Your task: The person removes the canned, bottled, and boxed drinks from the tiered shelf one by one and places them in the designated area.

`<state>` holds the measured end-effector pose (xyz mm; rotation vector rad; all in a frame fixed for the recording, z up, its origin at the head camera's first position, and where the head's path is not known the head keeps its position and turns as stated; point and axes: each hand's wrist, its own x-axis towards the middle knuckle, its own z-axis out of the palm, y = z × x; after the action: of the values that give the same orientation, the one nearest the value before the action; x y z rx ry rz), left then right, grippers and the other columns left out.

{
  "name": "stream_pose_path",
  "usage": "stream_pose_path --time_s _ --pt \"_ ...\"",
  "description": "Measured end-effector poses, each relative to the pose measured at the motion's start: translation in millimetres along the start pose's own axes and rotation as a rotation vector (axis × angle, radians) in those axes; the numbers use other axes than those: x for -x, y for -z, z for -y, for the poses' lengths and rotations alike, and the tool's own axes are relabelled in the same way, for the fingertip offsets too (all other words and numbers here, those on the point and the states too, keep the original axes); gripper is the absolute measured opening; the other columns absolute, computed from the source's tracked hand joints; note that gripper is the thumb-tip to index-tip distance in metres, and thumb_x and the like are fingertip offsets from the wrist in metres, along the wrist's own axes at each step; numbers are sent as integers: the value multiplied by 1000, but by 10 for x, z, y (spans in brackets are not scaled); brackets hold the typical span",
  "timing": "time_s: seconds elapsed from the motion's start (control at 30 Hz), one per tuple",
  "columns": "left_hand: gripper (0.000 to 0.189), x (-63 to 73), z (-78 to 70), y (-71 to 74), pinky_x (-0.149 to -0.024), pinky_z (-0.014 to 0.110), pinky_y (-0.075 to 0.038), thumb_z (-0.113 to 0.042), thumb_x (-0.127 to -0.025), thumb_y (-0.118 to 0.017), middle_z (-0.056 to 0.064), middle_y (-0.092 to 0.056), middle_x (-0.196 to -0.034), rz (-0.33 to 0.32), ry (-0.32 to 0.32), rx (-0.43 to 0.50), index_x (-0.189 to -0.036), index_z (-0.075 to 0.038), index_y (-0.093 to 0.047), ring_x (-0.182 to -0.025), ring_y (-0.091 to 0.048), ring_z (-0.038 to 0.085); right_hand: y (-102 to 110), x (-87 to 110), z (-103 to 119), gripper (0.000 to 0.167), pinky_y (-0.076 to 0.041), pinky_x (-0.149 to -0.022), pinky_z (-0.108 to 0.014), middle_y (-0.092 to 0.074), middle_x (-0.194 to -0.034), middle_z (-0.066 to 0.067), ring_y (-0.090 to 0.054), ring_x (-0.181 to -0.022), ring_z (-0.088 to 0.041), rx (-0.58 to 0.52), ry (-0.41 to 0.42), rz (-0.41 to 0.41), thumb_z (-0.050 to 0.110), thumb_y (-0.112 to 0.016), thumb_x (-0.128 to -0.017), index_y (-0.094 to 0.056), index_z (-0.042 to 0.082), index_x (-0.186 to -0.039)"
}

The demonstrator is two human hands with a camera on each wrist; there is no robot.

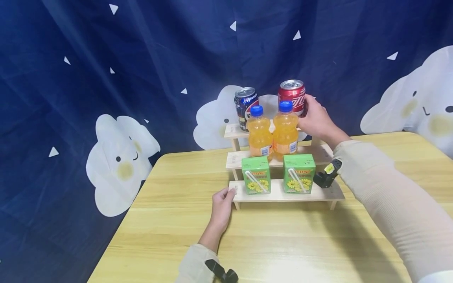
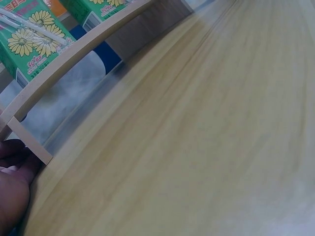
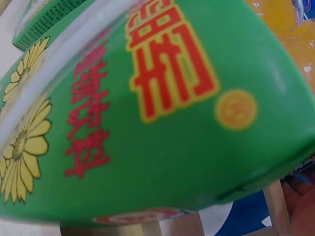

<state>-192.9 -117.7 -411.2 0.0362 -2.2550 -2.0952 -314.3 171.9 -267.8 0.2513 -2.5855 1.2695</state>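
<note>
My right hand [image 1: 318, 120] grips a red soda can [image 1: 288, 95] from its right side at the top tier of a small wooden three-tier shelf [image 1: 277, 193]. With its thumb on top, my left hand [image 1: 222, 206] pinches the left end of the lowest tier; in the left wrist view its fingers [image 2: 15, 152] curl in behind the shelf's leg. A dark blue soda can [image 1: 243, 105] stands upright at the top left. Two orange drink bottles [image 1: 260, 135] with blue caps stand on the middle tier, partly hiding the top one.
On the lowest tier are two green drink cartons [image 1: 299, 177] with straws; the right-hand carton [image 3: 162, 147] fills most of the right wrist view. The shelf stands on a wood-grain table [image 1: 177, 188]. Behind hangs a dark blue curtain [image 1: 170, 47] with clouds.
</note>
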Motion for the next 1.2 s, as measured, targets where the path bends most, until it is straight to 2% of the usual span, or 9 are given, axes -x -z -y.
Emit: stream_pose_path --time_s 0.2,0.57,0.83,1.2 --pt "32 -4 1 5 -88 28 -52 -10 -94 -49 24 -65 -109 -3 -5 -13 -115 11 -59 -99 -63 22 3 4 13 68 -43 -99 -52 -49 -128 -24 -50 -109 -37 15 -7 -6 14 -62 -84 -28 1 -141" --pt "31 10 -5 -2 -91 30 -51 -9 -94 -49 25 -64 -110 -5 -9 -10 -115 12 -59 -103 -62 26 4 16 5 75 -40 -102 -53 -46 -134 -25 -48 -115 -39 3 -18 -16 15 -64 -84 -22 3 -146" --pt "31 10 -10 -6 -89 29 -52 -9 -94 -49 25 -65 -108 -6 -10 4 -115 12 -59 -100 -63 23 23 25 22 76 -39 -103 -53 -46 -136 -24 -48 -117 -39 -1 -37 -14 16 -65 -85 -22 4 -146" --pt "31 9 -12 -5 -90 29 -52 -9 -94 -49 26 -65 -109 -6 -13 16 -114 12 -59 -101 -63 25 106 43 -20 83 -38 -103 -55 -41 -139 -24 -44 -122 -40 45 -69 -22 34 -65 -86 -18 4 -147"
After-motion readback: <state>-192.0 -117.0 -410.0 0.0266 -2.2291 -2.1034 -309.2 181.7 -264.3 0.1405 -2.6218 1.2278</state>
